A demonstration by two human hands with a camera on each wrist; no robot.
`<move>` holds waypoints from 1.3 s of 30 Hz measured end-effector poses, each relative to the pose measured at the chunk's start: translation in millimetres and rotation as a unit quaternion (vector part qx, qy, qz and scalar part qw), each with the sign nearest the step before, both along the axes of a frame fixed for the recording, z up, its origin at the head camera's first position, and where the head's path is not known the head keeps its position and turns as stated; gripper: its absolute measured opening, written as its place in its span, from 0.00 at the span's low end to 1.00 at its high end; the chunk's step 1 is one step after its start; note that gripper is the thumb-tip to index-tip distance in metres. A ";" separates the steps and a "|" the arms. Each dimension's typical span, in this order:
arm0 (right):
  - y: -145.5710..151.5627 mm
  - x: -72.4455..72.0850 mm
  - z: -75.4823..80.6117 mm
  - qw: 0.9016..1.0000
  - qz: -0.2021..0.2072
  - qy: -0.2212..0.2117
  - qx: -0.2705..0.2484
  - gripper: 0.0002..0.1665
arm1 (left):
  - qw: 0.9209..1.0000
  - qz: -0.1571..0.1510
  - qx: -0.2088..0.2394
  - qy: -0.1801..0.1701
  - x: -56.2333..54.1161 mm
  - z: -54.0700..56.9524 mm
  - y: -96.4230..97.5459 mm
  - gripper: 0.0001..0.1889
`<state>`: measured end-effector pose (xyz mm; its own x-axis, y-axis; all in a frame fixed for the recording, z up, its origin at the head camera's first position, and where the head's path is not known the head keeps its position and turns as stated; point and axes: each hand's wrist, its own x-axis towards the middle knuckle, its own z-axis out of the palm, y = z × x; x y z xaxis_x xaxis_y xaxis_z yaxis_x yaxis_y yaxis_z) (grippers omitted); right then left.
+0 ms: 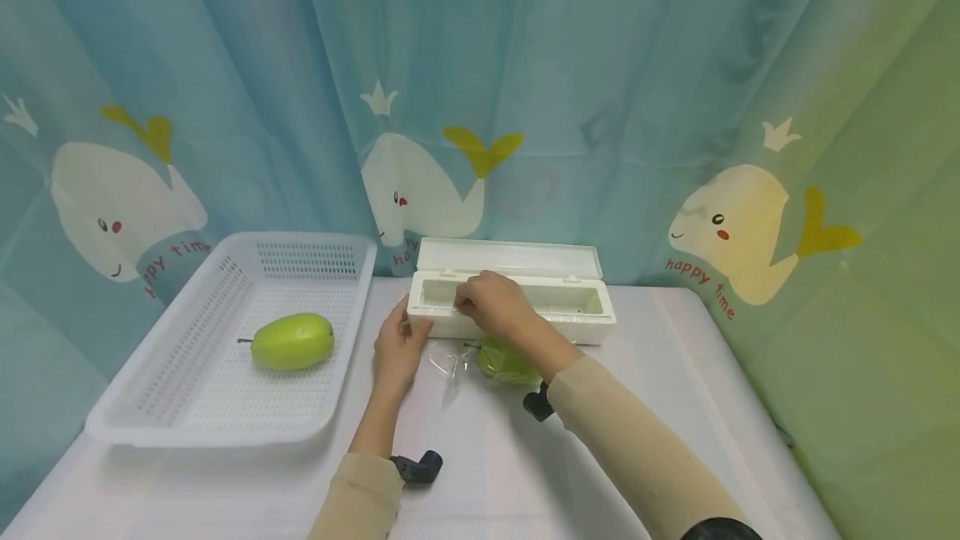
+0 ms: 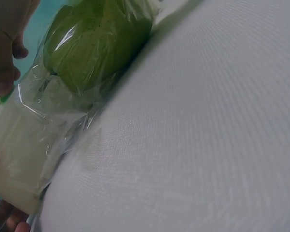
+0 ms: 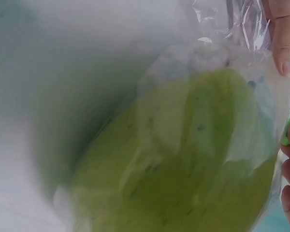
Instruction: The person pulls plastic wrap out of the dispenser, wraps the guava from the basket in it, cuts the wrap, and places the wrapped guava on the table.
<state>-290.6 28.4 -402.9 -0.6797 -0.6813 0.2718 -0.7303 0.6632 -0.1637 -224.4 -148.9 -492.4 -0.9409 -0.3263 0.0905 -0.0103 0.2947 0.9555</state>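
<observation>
A long white cling film box (image 1: 592, 330) stands at the back of the table with its lid tipped up. My left hand (image 1: 397, 350) grips its left end, thumb on the front face. At the box's front rim, left of its middle, my right hand (image 1: 497, 303) pinches a small green slide cutter (image 3: 286, 133). Below the right hand lies a green, papaya-like fruit (image 1: 508, 363) wrapped in clear film (image 2: 43, 104), its stem pointing left. The film runs from the fruit up over the box's front. The right forearm partly covers the fruit in the head view.
A white plastic basket (image 1: 348, 357) stands on the left, holding another green fruit (image 1: 292, 342) with a stem. Behind the box hangs a blue curtain (image 1: 600, 107) printed with whales; its green side runs along the right. White cloth covers the table (image 1: 637, 457).
</observation>
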 end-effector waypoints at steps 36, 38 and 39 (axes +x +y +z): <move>71.2 6.1 -8.3 0.997 -0.068 -0.012 -0.030 0.04 | 1.000 -0.005 -0.007 0.003 1.1 -0.7 -0.7 0.35; 74.2 6.0 -8.4 0.997 -0.069 -0.010 -0.033 0.04 | 1.000 -0.006 -0.006 0.003 1.0 -0.2 -0.7 0.35; 75.8 5.9 -8.4 0.997 -0.069 -0.010 -0.036 0.04 | 1.000 -0.006 -0.006 0.002 1.1 0.3 -0.8 0.35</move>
